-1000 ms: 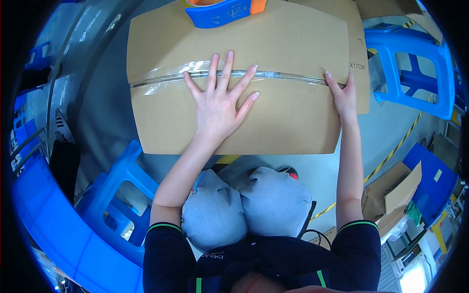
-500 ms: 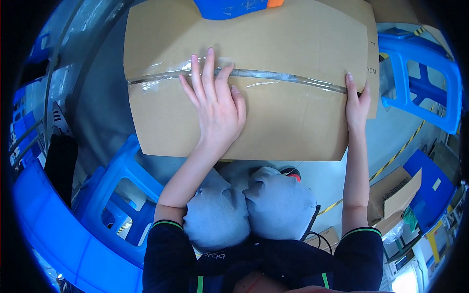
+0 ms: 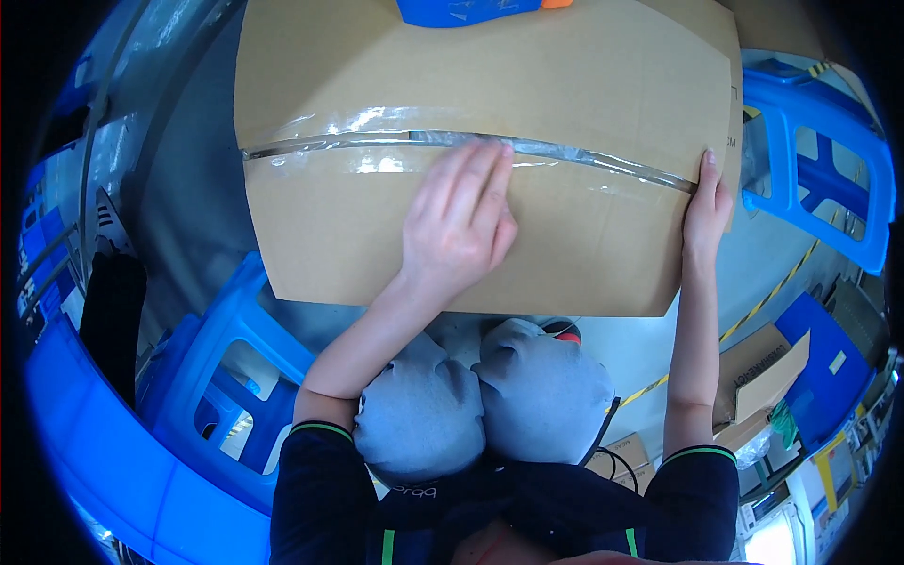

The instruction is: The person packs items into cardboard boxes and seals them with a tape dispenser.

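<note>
A large brown cardboard box (image 3: 565,254) stands in front of my knees. Clear packing tape (image 3: 377,162) runs across its top, along a dark seam between the flaps. My left hand (image 3: 460,212) is closed over the middle of that seam, fingers bunched and fingertips down on the tape. Whether anything is between them is hidden. At the box's right edge, my right hand (image 3: 706,212) grips the side near the seam's end, with one finger up along the top. A blue object with an orange end (image 3: 466,11) lies on the far flap, cut off by the picture's edge.
A blue plastic stool (image 3: 240,330) stands at the left, another stool (image 3: 819,169) at the right. An open carton (image 3: 763,377) sits on the lower right beside a blue panel. Yellow-black floor tape (image 3: 767,292) runs on the right. Someone's dark-clad leg (image 3: 113,311) shows at the far left.
My left hand has moved right along the seam, its spread fingers now drawn together. My right hand stays at the box's edge, slightly further right in view. The whole box looks slightly shifted.
</note>
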Action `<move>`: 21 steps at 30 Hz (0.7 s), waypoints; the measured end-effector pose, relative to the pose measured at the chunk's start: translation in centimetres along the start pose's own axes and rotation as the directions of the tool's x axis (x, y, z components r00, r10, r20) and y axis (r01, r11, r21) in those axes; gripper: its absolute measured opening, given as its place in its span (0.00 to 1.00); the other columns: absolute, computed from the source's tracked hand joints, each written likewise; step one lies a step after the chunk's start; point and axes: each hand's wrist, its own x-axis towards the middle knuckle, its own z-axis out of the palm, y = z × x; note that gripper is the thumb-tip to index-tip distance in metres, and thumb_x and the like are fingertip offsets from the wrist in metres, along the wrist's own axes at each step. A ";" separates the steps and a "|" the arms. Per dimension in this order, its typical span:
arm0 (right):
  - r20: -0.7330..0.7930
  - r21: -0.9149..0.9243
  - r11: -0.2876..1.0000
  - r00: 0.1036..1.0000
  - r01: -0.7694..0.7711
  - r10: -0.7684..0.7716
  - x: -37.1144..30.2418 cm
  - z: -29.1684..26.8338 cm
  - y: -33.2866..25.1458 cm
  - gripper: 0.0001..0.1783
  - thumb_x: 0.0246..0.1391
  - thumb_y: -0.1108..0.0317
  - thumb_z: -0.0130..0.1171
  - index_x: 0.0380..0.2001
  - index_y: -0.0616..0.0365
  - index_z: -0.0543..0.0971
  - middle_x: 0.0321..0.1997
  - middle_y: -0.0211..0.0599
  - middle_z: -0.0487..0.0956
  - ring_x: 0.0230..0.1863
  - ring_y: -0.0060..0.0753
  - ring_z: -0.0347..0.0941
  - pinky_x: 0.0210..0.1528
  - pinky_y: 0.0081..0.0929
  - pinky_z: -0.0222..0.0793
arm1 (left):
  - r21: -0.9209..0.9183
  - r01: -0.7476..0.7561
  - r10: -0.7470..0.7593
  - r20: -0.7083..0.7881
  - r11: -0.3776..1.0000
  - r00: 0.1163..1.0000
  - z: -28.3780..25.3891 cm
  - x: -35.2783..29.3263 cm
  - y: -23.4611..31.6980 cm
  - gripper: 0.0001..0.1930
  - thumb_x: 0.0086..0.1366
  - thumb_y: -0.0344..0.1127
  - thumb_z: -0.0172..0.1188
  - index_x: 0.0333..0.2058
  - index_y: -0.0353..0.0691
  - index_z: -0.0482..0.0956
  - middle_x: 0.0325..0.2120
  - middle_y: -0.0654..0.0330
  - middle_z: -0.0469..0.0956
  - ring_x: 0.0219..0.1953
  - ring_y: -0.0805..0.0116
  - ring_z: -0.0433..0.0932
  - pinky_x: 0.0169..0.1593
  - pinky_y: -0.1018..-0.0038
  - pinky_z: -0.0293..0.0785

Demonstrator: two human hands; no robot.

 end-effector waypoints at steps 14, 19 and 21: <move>-0.019 -0.050 0.998 0.999 0.034 -0.035 0.5 -0.4 1.1 0.32 0.67 0.50 0.35 0.40 0.73 0.76 0.37 0.45 0.79 0.40 0.29 0.72 0.47 0.25 0.65 | 0.047 -0.098 0.097 0.022 0.994 0.995 0.2 0.3 0.2 0.22 0.48 0.34 0.58 0.44 0.39 0.79 0.44 0.57 0.76 0.48 0.60 0.74 0.49 0.70 0.75; -0.019 -0.081 0.996 0.999 0.049 -0.050 0.6 -0.2 1.3 0.33 0.66 0.49 0.36 0.40 0.74 0.76 0.38 0.47 0.79 0.41 0.31 0.72 0.48 0.26 0.65 | 0.080 -0.112 0.112 0.010 0.990 0.994 0.2 0.1 0.2 0.22 0.47 0.32 0.59 0.45 0.41 0.79 0.47 0.56 0.74 0.49 0.59 0.73 0.49 0.70 0.75; -0.018 -0.097 0.994 0.999 0.046 -0.048 0.7 -0.2 1.2 0.33 0.66 0.49 0.36 0.40 0.74 0.76 0.39 0.48 0.79 0.42 0.33 0.72 0.49 0.27 0.64 | 0.084 -0.122 0.123 -0.006 0.989 0.992 0.5 -0.3 0.1 0.23 0.47 0.32 0.59 0.46 0.41 0.78 0.48 0.55 0.73 0.50 0.58 0.73 0.49 0.69 0.74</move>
